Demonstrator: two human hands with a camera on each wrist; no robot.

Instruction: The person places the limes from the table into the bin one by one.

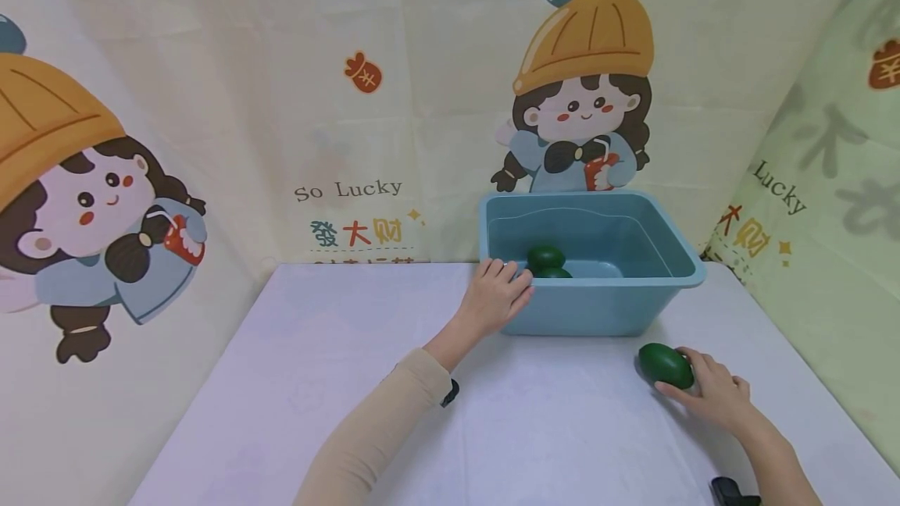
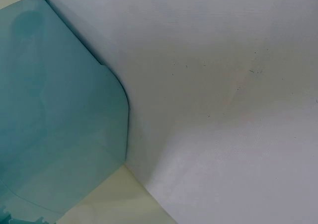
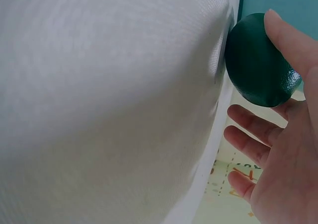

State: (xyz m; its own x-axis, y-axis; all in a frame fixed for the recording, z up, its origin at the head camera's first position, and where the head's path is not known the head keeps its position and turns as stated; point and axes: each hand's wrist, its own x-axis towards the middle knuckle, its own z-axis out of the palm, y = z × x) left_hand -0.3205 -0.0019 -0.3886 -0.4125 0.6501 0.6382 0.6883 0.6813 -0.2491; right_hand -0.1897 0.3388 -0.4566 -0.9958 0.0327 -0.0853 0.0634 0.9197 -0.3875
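A blue plastic bin (image 1: 576, 307) stands at the back of the table, its outer wall (image 2: 64, 100) filling the left part of the left wrist view. My left hand (image 1: 492, 295) grips the rim at the bin's near left corner, fingers bent over the edge. Inside the bin lie two dark green avocados, the farther avocado (image 1: 545, 258) showing more than the nearer avocado (image 1: 553, 273), which the front rim partly hides. To the right, in front of the bin, my right hand (image 1: 717, 393) pinches a glossy green avocado (image 3: 261, 60) between thumb and index finger, the other fingers spread.
White cloth covers the table (image 1: 337, 350). Behind and to the right hangs a printed backdrop (image 1: 436, 100) with cartoon figures, close against the bin's back. A black strap piece (image 1: 731, 492) sits at the right wrist.
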